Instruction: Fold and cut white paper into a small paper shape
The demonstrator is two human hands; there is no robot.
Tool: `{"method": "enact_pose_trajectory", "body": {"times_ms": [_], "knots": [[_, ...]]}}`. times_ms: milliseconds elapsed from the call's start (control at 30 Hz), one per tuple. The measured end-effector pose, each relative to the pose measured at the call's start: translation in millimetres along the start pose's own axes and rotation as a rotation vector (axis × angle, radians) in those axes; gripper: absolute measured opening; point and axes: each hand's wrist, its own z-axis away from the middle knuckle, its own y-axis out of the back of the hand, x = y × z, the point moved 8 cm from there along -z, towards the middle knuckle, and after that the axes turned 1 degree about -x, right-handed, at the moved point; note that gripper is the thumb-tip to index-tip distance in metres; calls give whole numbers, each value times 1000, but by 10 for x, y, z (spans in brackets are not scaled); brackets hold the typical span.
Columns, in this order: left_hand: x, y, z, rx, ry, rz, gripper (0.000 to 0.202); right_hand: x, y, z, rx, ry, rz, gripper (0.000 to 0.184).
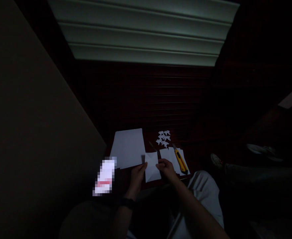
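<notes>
A creased square of white paper (151, 167) is held between my two hands over the near edge of a small dark table. My left hand (138, 174), with a dark band on the wrist, pinches its left edge. The right edge is gripped by the thumb and fingers of my right hand (166, 168). Just right of that hand, a yellow utility knife (180, 161) lies on white paper pieces (168, 154). A thin, dim metal tool (152, 146), its kind unclear, lies behind the square. Several small folded paper shapes (163, 137) are grouped farther back.
White paper sheets (128, 147) lie at the table's left. A bright pixelated patch (105, 176) shows beyond its left edge. A pale wall or panel (41, 116) rises at left, and slatted blinds (146, 36) hang ahead. Another person's shoes (217, 161) are on the right.
</notes>
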Motion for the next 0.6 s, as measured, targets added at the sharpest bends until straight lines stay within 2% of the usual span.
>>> {"method": "enact_pose_trajectory", "body": {"times_ms": [233,400,600], "knots": [[-62,26,-106,26,-101,27,42,-20,12,8,16,7,51,36],[-69,84,-122,83,-116,-60,36,-63,46,3,45,36,111,35],[-58,105,-100,116,-109,-40,38,-67,45,12,59,25,121,37]]}}
